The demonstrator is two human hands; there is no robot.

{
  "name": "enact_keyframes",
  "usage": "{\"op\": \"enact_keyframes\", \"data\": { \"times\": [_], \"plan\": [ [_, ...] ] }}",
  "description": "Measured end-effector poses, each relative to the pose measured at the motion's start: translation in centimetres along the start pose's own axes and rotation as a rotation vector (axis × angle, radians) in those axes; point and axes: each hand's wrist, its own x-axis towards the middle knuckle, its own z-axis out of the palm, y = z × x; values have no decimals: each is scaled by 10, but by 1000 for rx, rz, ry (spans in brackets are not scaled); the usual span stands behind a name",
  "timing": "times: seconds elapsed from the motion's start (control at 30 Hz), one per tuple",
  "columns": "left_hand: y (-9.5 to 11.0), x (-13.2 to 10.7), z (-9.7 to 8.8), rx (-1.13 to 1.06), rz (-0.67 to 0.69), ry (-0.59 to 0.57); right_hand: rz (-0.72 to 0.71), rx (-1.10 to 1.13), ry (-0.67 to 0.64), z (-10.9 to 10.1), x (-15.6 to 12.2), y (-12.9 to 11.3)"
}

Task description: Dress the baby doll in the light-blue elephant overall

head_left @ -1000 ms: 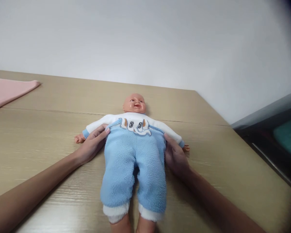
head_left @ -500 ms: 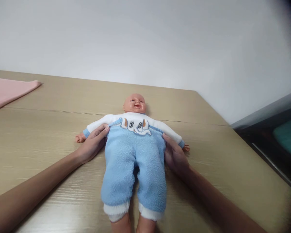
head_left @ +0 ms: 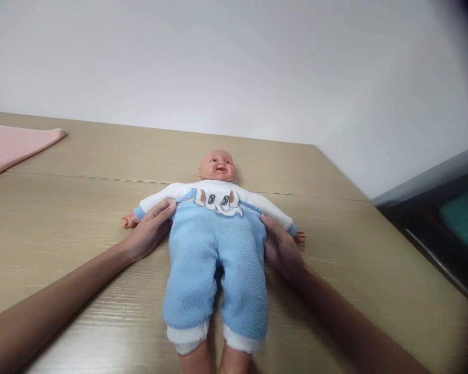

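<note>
A baby doll (head_left: 217, 165) lies on its back on the table, head away from me and arms spread. It wears a fleece romper (head_left: 195, 259) with light blue legs, a white top and an elephant face (head_left: 221, 202) on the chest. At the left side of its waist, my left hand (head_left: 153, 228) pinches the romper's blue edge between thumb and fingers. On the other side my right hand (head_left: 283, 246) grips the cloth at the matching spot, its fingers partly hidden behind the doll. The doll's bare lower legs run out of the bottom of the view.
A pink cloth (head_left: 19, 148) lies on the wooden table (head_left: 101, 156) at the far left. Behind the table rises a pale wall (head_left: 218, 67). Beyond the right edge of the table stands a dark object (head_left: 425, 228) with a green area.
</note>
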Motion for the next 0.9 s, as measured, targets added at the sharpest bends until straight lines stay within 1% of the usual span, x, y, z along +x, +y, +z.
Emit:
{"op": "enact_keyframes", "data": {
  "times": [0.33, 0.73, 0.8, 0.83, 0.9],
  "plan": [
    [4, -1, 4, 27, -10, 19, 5, -11, -9, 3, -1, -3],
    [4, -2, 4, 24, 0, 3, -1, -40, -28, 4, -1, -3],
    [4, -2, 5, 28, 7, 5, -55, -159, -16, 3, -3, -5],
    [4, -3, 5, 35, 21, 7, -113, -265, -2, 3, -4, -8],
    [3, -3, 5, 92, 81, 29, -275, -517, 51, 3, -9, -16]
  ]
}}
